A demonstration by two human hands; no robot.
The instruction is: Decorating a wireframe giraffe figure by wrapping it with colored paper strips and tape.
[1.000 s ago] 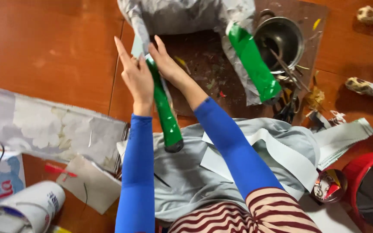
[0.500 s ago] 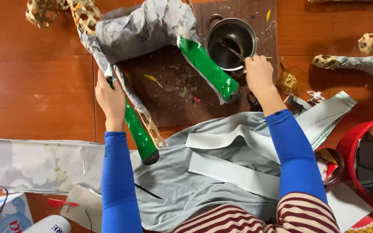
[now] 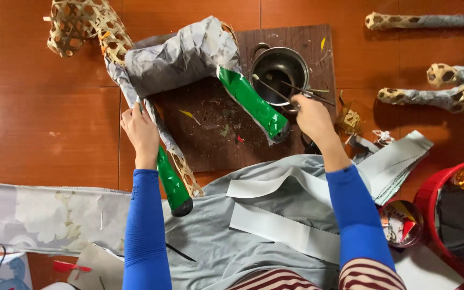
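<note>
woven bamboo animal frame (image 3: 151,64), partly wrapped in grey paper, laid on dark wooden board (image 3: 210,134) on red-brown floor. green-covered leg (image 3: 172,182) of frame gripped by left hand (image 3: 142,131), fingers closed around upper part. second green leg (image 3: 253,103) pointed toward metal pot (image 3: 279,72). thin brush handle (image 3: 296,91) pinched in right hand (image 3: 311,115) at pot rim. grey paper strips (image 3: 280,225) spread across lap. red bucket (image 3: 447,204) seen at right edge.
</note>
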